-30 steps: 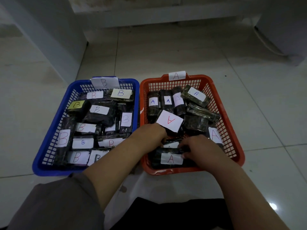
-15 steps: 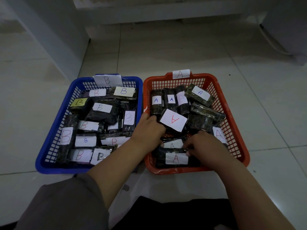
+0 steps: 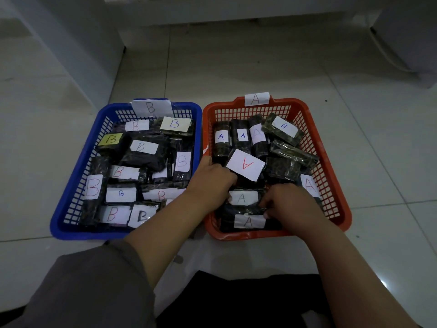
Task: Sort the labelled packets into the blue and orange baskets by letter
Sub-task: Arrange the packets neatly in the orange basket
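Packets marked A [image 3: 246, 165] fill the orange basket [image 3: 331, 159] on the floor beside the blue basket [image 3: 71, 197] of B packets. Both forearms reach into the orange one: left hand [image 3: 210, 183] knuckles-up, fingers curled among packets; right hand [image 3: 287, 204] pinching the nearest packet [image 3: 248, 221].

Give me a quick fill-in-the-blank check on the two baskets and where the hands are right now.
1. The tag on the blue basket reads ____.
2. Both hands, left hand and right hand, are inside the ____ basket.
3. The one yellow label bears the letter ____.

Missing words: B; orange; B
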Motion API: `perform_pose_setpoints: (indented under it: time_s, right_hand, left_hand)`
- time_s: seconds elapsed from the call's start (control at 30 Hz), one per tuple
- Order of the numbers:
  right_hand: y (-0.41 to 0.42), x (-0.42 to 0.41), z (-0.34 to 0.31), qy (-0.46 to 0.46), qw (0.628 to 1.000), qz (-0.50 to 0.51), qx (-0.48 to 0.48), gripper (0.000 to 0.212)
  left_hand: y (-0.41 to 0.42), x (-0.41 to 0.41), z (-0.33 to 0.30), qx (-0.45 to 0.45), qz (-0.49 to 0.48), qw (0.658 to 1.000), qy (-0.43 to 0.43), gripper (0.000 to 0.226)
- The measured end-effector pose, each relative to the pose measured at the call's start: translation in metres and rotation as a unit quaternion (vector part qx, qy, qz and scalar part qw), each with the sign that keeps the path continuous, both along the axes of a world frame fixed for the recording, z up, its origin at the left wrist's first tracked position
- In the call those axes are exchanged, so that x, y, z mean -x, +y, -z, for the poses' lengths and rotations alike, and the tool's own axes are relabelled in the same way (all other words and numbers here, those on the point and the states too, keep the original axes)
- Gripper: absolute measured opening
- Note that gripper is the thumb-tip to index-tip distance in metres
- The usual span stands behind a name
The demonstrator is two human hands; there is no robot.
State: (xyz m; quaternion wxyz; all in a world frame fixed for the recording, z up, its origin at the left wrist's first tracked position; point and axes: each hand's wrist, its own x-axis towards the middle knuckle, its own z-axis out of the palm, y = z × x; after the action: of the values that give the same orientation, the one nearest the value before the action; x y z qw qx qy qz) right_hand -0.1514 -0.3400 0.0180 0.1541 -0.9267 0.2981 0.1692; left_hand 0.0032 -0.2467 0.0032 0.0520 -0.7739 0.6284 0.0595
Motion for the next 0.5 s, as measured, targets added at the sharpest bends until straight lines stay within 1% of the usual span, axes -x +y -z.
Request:
perform_pose_setpoints:
  time_s: [0.07,0.17,0.27,0.33,0.5]
  right_hand:
    - [-0.001,0.000,0.002,-0.002,1.000,0.012,-0.014,0.027]
    - [-0.001,-0.001,0.004,-0.013,0.999,0.032,-0.021,0.029]
    - [0.001,-0.003,0.007,-0.011,0.999,0.031,-0.005,0.018]
    - [0.001,-0.006,0.008,-0.008,1.000,0.025,0.006,0.014]
    - [0.002,-0.013,0.013,-0.002,0.999,-0.008,0.053,0.016]
  left_hand:
    - [0.002,-0.002,0.003,0.015,-0.017,1.000,-0.003,0.027]
    - [0.004,-0.001,0.005,0.014,-0.022,1.000,-0.002,0.031]
    - [0.005,-0.001,0.004,0.008,-0.023,1.000,0.004,0.040]
    - [0.006,-0.001,0.003,0.004,-0.034,0.999,0.006,0.046]
    - [0.008,0.000,0.002,-0.002,-0.045,0.999,-0.013,0.045]
